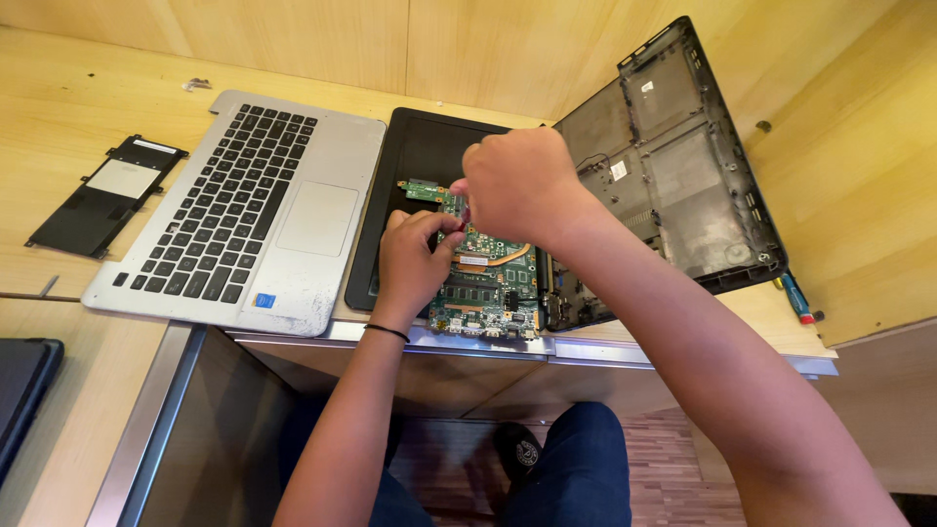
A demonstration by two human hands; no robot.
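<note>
In the head view, near the middle of the frame, we hold our left hand [415,256] with fingers curled, resting on the green circuit board [488,283]. Our right hand [517,181] is closed in a fist just above it, gripping a small red-handled tool [465,217] whose tip we cannot see. The board lies on a black laptop lid [410,166]. At left is the silver keyboard deck [254,210], at far left a flat battery [107,195], and at upper right the dark bottom case [673,156].
</note>
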